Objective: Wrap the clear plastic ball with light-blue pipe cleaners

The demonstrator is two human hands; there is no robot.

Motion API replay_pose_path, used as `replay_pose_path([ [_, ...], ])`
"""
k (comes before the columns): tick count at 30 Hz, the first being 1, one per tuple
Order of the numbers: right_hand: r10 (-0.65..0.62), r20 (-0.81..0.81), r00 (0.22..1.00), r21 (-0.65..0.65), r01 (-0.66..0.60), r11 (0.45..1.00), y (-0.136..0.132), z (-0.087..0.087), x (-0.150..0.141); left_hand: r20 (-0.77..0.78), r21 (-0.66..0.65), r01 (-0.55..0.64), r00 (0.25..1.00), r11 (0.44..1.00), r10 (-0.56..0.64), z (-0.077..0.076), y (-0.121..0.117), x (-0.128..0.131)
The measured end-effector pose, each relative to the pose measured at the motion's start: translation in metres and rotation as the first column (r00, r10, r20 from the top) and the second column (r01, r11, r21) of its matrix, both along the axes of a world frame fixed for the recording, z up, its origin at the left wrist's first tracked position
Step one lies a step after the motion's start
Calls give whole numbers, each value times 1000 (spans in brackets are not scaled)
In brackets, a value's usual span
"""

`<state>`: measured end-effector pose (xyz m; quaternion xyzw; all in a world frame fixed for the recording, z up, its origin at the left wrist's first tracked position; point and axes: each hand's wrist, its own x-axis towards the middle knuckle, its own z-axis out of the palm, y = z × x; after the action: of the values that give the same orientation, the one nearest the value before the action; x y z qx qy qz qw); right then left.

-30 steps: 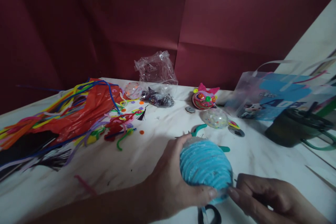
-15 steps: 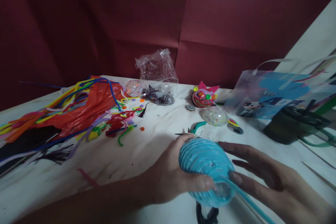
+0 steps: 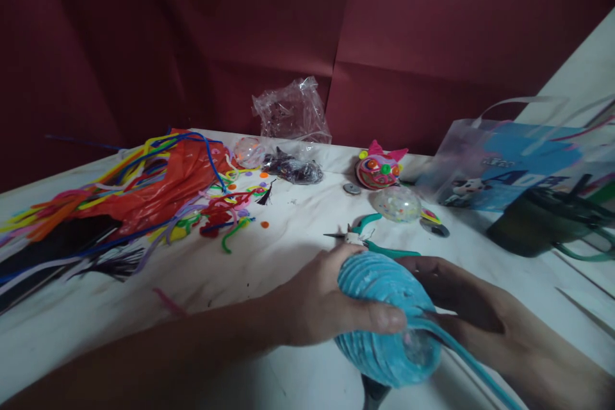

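Blue-wrapped ball (image 3: 379,288) in hands, bag (image 3: 523,166) lettered

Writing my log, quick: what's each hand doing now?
Left hand: closed around the blue wrapped ball.
Right hand: fingers at the ball's far side, by the loose blue strand.

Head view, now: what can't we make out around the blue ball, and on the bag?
All head view:
- Left hand: most fingers, hidden behind the blue ball.
- Right hand: fingertips, blurred and partly behind the ball.
- Blue strand: far end, cut off by bottom edge.
- Black object: ball above, bottom edge below.
- Bag: lettering blurred.
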<state>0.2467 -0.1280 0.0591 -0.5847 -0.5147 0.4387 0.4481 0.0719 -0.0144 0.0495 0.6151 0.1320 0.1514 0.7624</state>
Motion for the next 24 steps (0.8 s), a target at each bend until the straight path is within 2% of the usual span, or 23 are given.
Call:
replay_pose_path([
  [4, -73, -139, 988, -8, 72, 997, -1, 4, -13, -28, 102, 1, 1000, 995, 2, 1, 1, -1],
  [9, -106, -143, 984, 4, 108, 994, -3, 2, -15, -5, 139, 20, 1000, 990, -20, 0, -1, -2],
  [18, 17, 77, 997, -10, -17, 1000, 0, -4, 4, -3, -13, 60, 998, 998, -60, 6, -6, 0],
  [24, 78, 103, 992, -2, -78, 997, 0, -6, 2, 42, -101, 44, 998, 994, -40, 3, -8, 2],
])
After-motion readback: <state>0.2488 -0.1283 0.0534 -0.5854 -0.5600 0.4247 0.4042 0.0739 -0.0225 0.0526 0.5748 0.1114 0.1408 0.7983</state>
